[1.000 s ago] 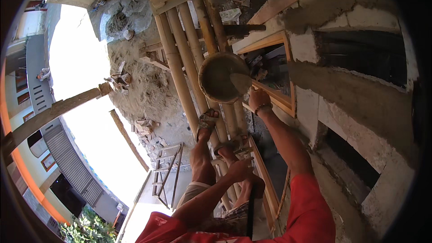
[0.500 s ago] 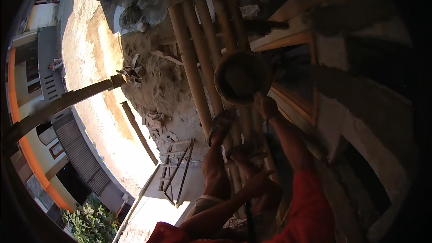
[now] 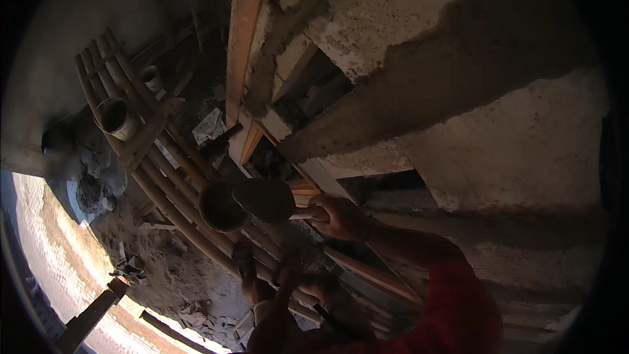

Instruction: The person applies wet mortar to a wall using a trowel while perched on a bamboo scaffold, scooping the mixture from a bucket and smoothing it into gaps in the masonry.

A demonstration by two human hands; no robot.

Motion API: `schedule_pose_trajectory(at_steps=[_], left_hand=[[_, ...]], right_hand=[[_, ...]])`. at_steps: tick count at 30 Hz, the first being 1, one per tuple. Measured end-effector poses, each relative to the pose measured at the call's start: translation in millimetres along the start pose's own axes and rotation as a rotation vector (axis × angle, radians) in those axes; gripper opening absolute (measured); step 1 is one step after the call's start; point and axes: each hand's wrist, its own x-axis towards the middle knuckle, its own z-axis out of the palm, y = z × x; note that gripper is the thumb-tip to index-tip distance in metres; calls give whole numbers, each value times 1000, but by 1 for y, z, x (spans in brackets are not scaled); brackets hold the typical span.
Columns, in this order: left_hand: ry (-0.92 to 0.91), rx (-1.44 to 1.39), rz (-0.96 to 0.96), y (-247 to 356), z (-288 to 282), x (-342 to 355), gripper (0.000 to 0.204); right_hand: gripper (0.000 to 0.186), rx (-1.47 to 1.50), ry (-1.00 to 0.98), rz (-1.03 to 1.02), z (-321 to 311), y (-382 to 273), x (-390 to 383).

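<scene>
My right hand is closed around the pale handle of a trowel. Its broad, dark blade appears covered with wet mortar and overlaps the right rim of a round bucket. This bucket stands on the bamboo scaffold, just beyond my feet. My left hand is low, close to my legs; its fingers blur into the shadow, so I cannot make out their pose.
Right of me rises a rough wall with a dark band of damp plaster and wooden frames. A pale bucket sits farther along the scaffold, another behind it. Rubble and sand lie below on the left.
My view has swung right toward the wall. My right hand, earlier at the bucket's rim, has drawn away to the right with the trowel, which now shows above the rim.
</scene>
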Motion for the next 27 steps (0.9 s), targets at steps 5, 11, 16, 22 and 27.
schedule_pose_trajectory(at_steps=[5,11,16,22,27], left_hand=[[-49,-199,57,55,-48,14,43],[-179,-389,-300,173,-129,32,49],[-190,-298,-256,148,-121,36,51],[-344,-147,-201,140,-107,19,46],[-348,33,-35,127,-74,27,41]], right_hand=[[47,-185,71,-36,-172,-103,-73],[45,16,32,-119,-289,-191,-130],[42,344,182,223,-325,-185,-135],[41,-151,863,133,-388,-200,-197],[38,-40,392,-28,-330,-172,-175]])
